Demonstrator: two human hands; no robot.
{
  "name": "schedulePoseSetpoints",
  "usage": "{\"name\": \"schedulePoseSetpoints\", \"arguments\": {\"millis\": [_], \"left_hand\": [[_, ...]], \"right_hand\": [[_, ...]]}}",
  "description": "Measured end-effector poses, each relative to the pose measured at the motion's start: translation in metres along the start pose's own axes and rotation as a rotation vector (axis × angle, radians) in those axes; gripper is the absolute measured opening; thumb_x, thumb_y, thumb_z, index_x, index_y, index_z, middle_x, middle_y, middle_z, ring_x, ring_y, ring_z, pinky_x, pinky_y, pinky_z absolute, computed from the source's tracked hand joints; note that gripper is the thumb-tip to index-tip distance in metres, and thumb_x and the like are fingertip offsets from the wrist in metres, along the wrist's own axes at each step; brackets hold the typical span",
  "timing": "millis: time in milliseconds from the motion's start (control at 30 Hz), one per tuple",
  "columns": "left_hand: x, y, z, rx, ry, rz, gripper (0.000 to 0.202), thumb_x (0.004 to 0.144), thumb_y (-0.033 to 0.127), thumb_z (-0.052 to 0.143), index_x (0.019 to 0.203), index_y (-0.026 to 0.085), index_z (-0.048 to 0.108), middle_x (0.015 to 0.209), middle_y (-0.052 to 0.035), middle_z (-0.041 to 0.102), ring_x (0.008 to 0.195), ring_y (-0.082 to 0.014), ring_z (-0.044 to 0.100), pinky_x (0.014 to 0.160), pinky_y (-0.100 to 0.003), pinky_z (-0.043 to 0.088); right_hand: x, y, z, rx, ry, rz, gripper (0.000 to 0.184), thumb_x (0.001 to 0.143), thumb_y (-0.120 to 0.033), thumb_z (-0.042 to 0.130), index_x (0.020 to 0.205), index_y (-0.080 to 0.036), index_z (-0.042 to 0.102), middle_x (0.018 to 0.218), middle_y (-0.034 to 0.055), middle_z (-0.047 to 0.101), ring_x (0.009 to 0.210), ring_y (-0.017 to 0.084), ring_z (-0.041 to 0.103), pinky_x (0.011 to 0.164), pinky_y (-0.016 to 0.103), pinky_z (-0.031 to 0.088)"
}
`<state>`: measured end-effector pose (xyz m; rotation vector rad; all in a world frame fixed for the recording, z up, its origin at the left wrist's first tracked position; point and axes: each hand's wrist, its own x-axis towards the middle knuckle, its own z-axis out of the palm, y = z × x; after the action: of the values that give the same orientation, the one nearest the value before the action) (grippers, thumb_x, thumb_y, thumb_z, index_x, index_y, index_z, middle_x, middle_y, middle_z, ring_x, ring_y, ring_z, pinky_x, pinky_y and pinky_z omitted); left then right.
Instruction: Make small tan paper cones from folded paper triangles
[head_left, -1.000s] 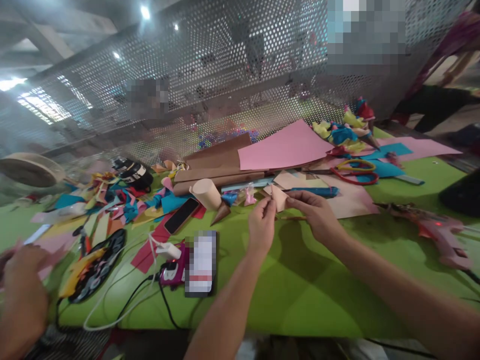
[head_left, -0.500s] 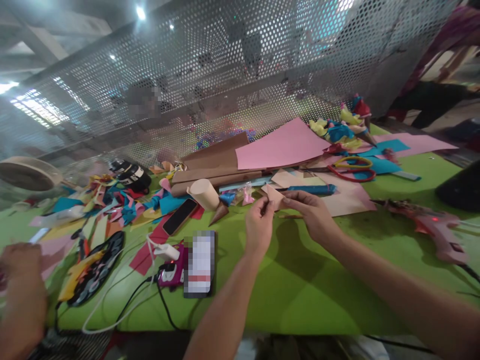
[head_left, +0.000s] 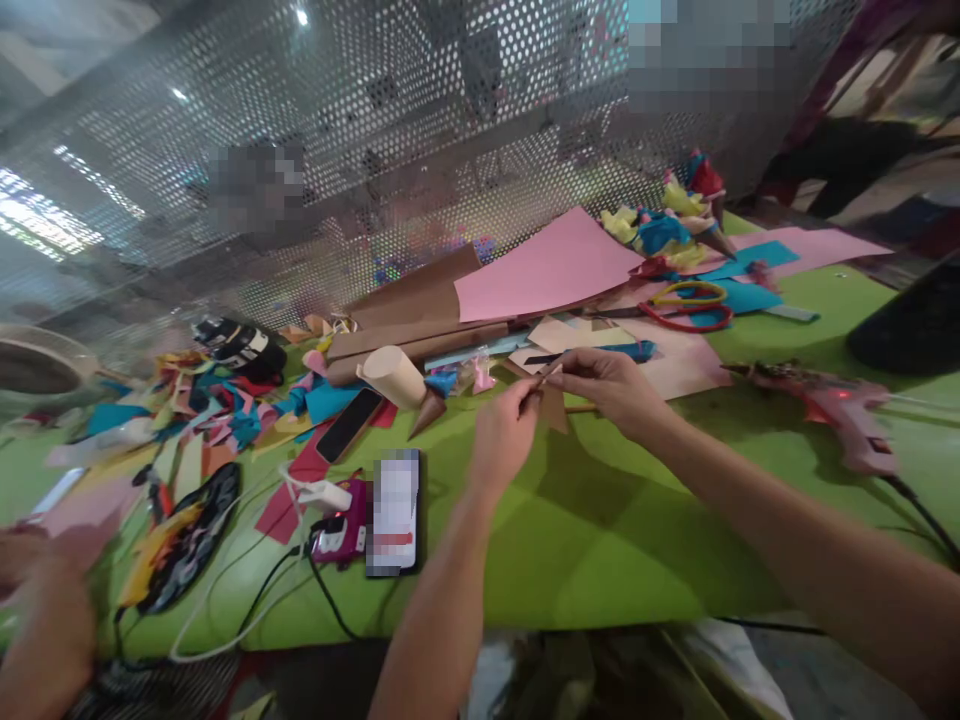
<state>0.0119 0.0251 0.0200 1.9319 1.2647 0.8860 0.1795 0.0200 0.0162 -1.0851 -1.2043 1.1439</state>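
Both my hands are together above the green table, pinching a small piece of tan paper between thumbs and fingers. My left hand grips its left side, and my right hand has the other side. The piece is tilted, so its exact fold is hard to make out. Behind the fingers lies a blue-handled tool on pale paper sheets. A thin stick shows beside the right fingers. To the left are a brown paper cone and a cream paper roll.
A pink glue gun with a lit red light lies right, near a dark object. Scissors, a large pink sheet, phones, a purple power adapter and cables surround the work. Another person's arm is far left.
The tan paper has turned from showing its pale face to a darker, edge-on tilt in my fingers. My view has shifted slightly; the other person's hand at left has moved lower.
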Motion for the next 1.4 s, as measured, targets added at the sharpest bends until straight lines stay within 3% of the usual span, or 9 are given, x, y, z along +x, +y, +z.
{"name": "schedulePoseSetpoints", "arguments": {"millis": [100,300,567,733,833,967,1100,1200,1400], "left_hand": [[0.003,-0.005,0.002,-0.254,0.026,-0.028,0.014,0.088,0.026,0.061,0.094,0.018,0.071,0.089,-0.0057,0.073,0.081,-0.019,0.065,0.075,-0.029,0.049],[0.007,-0.014,0.006,-0.578,-0.009,-0.155,0.03,0.082,0.045,0.07,0.09,0.016,0.067,0.08,-0.0031,0.07,0.075,-0.0164,0.062,0.071,-0.028,0.051],[0.003,-0.006,-0.012,-0.123,0.191,0.034,0.005,0.084,0.018,0.067,0.088,0.019,0.07,0.082,-0.0029,0.072,0.079,-0.017,0.066,0.075,-0.027,0.048],[0.003,-0.002,-0.012,-0.409,0.212,0.018,0.016,0.08,0.028,0.075,0.093,0.019,0.069,0.087,-0.0052,0.075,0.083,-0.0186,0.071,0.075,-0.028,0.053],[0.005,0.0,-0.013,-0.594,0.239,-0.02,0.033,0.072,0.036,0.084,0.096,0.019,0.069,0.086,-0.0045,0.074,0.082,-0.0185,0.07,0.076,-0.029,0.054],[0.004,0.003,-0.011,-0.903,0.282,-0.072,0.064,0.061,0.04,0.092,0.117,0.022,0.065,0.1,-0.0052,0.075,0.092,-0.0199,0.071,0.086,-0.033,0.054],[0.001,0.007,0.004,-1.069,0.178,-0.145,0.067,0.054,0.04,0.095,0.113,0.02,0.069,0.104,-0.0075,0.076,0.106,-0.0246,0.07,0.101,-0.039,0.049],[-0.001,0.008,0.016,-1.097,0.06,-0.189,0.056,0.06,0.048,0.091,0.102,0.016,0.074,0.099,-0.01,0.077,0.11,-0.0277,0.069,0.104,-0.042,0.047],[-0.003,0.004,0.017,-0.893,0.118,-0.171,0.042,0.077,0.057,0.074,0.086,0.016,0.076,0.085,-0.0086,0.077,0.1,-0.0278,0.071,0.096,-0.04,0.052]], "right_hand": [[0.0,0.003,0.0,0.07,0.053,-0.013,0.034,0.063,-0.052,0.085,0.069,-0.023,0.069,0.073,0.0015,0.068,0.075,0.019,0.059,0.073,0.033,0.047],[0.001,0.007,0.002,0.209,0.106,0.006,0.032,0.064,-0.049,0.083,0.068,-0.023,0.064,0.07,0.0002,0.064,0.067,0.015,0.054,0.064,0.03,0.043],[0.004,-0.003,-0.011,-0.22,-0.1,0.011,0.024,0.068,-0.043,0.076,0.067,-0.02,0.067,0.057,-0.0031,0.054,0.054,0.012,0.042,0.052,0.029,0.029],[0.005,0.0,-0.007,-0.179,-0.238,0.084,0.034,0.062,-0.048,0.081,0.059,-0.021,0.06,0.059,-0.0025,0.055,0.057,0.013,0.045,0.055,0.029,0.032],[0.002,0.003,-0.001,-0.053,-0.172,0.149,0.04,0.057,-0.052,0.084,0.06,-0.021,0.059,0.059,-0.0034,0.053,0.057,0.013,0.045,0.057,0.029,0.035],[-0.001,0.007,0.004,0.064,-0.078,0.148,0.044,0.055,-0.055,0.086,0.064,-0.022,0.059,0.064,-0.0027,0.054,0.06,0.013,0.045,0.058,0.029,0.035],[-0.003,0.014,0.009,0.137,-0.048,0.111,0.044,0.057,-0.056,0.086,0.065,-0.022,0.059,0.068,-0.0015,0.056,0.064,0.014,0.047,0.062,0.03,0.037],[-0.006,0.019,0.015,0.207,-0.056,0.112,0.042,0.057,-0.053,0.087,0.065,-0.022,0.061,0.07,-0.0016,0.057,0.068,0.015,0.048,0.067,0.031,0.04],[-0.006,0.016,0.021,0.15,-0.173,0.156,0.044,0.051,-0.055,0.09,0.067,-0.023,0.064,0.073,-0.0015,0.06,0.077,0.018,0.055,0.081,0.036,0.045]]}}
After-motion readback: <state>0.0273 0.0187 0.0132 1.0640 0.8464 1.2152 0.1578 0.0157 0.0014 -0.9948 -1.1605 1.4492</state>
